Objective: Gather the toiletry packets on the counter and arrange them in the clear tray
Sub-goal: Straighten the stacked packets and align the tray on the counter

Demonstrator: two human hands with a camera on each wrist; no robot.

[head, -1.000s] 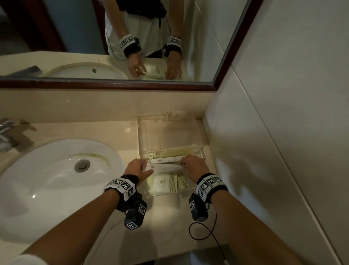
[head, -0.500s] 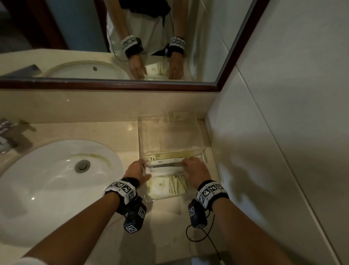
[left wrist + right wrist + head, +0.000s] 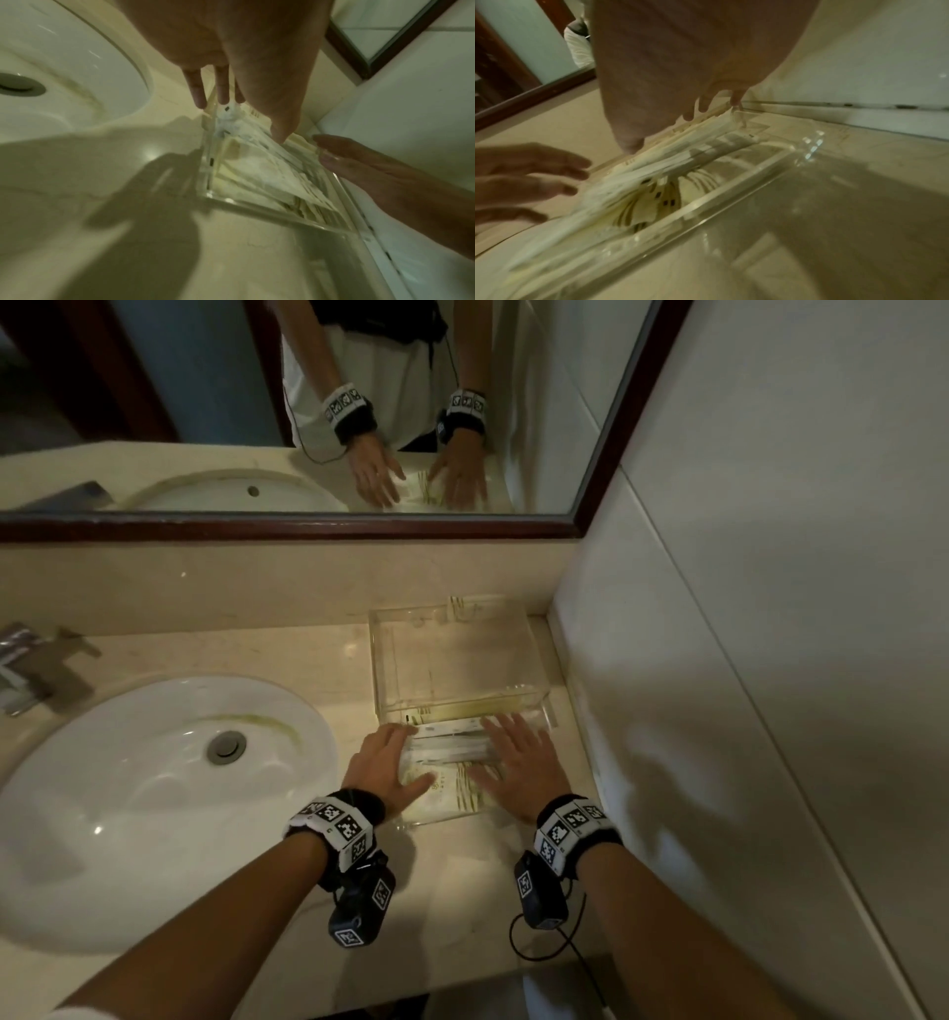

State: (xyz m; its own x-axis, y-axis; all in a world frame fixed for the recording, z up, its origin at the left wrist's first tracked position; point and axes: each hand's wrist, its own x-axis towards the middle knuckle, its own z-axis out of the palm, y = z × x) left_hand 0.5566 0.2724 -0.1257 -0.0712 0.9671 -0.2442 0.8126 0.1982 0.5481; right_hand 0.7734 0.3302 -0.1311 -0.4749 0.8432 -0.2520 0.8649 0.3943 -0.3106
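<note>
A clear tray (image 3: 464,818) sits on the beige counter by the right wall, with a clear lid or second tray (image 3: 457,660) just behind it. White and cream toiletry packets (image 3: 452,747) lie stacked inside the tray (image 3: 277,215), some with gold stripes (image 3: 654,194). My left hand (image 3: 382,760) lies at the tray's left side, fingers straight and spread. On the tray's right side my right hand (image 3: 518,762) is spread the same way. Both hands (image 3: 257,101) hover over or touch the packet ends (image 3: 706,125); neither grips anything.
A white oval sink (image 3: 154,803) with a metal drain (image 3: 226,746) fills the counter's left. A chrome tap (image 3: 20,670) stands at the far left. A mirror with a dark wood frame (image 3: 308,526) runs behind. The tiled wall (image 3: 719,711) closes in on the right.
Both hands held a white packet over the tray before; now they have let it go onto the stack and their fingers have spread open at the tray's sides.
</note>
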